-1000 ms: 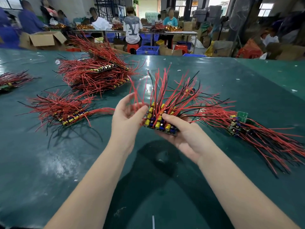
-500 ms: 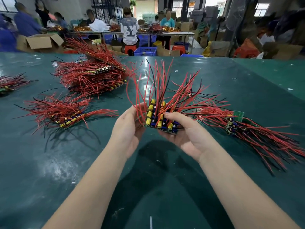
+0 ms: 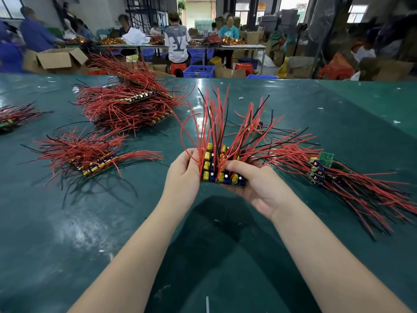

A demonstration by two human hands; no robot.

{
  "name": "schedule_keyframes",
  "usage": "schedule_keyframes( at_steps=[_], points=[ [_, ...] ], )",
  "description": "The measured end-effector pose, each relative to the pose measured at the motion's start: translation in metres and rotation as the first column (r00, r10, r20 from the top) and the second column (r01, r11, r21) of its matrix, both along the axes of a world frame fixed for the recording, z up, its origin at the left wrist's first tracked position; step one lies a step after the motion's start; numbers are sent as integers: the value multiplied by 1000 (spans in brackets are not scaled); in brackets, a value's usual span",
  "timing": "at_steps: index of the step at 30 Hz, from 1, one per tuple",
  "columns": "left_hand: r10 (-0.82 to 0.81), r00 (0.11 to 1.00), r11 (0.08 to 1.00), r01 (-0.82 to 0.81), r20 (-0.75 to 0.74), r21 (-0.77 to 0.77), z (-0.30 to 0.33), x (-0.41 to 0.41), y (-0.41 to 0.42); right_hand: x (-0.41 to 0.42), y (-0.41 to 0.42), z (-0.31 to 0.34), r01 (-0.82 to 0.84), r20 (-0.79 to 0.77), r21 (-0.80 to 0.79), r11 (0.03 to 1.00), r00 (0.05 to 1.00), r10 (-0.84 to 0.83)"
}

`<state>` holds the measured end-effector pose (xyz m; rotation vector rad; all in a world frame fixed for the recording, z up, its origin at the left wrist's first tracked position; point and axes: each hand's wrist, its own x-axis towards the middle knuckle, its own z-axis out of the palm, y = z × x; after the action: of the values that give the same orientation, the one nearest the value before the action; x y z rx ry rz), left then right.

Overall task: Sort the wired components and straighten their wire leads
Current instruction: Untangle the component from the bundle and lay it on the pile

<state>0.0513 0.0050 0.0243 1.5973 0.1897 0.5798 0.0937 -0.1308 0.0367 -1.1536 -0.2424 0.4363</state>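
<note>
Frame centre: my right hand (image 3: 255, 186) cradles green board of yellow and blue capacitors (image 3: 222, 171); left hand (image 3: 184, 170) fingers pinch its red wire leads (image 3: 212, 123). Best stroke upward, gently.

Two bare forearms enter from the near edge, one on each side of the scene. No sleeve covers either forearm up to the frame edge. The left hand (image 3: 184, 175) and right hand (image 3: 261, 188) are ungloved. Wrists and visible fingers carry no watch, band or ring. Fingernails cannot be made out.
</note>
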Motion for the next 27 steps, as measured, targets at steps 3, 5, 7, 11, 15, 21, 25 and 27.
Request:
schedule_keyframes(
  at_steps=[3,5,7,11,15,21,25,27],
  points=[
    [-35,999,995,34,-15,-91,5,-1,-5,3,0,-1,43,-31,5,999,999,-43],
    [-91,996,991,90,-10,-99,7,-3,-7,4,-1,-2,49,-29,10,999,998,-48],
    [-118,993,992,119,19,-45,5,-4,-8,4,-1,-3,51,-14,15,999,999,-50],
    [-54,999,995,54,1,-78,2,-2,-6,4,-1,-4,36,14,-1,999,999,-36],
    [-61,997,985,52,-47,-165,0,-2,-4,5,0,-5,32,45,-30,999,999,-31],
    [-89,994,968,70,-67,-241,5,-5,-4,4,0,-7,89,73,-137,987,994,-79],
    [-148,986,941,116,-79,-317,8,-7,-3,3,0,-5,89,104,-155,984,992,-73],
    [-185,980,922,147,-74,-357,9,-8,-2,3,-1,-4,71,107,-141,987,993,-56]
  ],
)
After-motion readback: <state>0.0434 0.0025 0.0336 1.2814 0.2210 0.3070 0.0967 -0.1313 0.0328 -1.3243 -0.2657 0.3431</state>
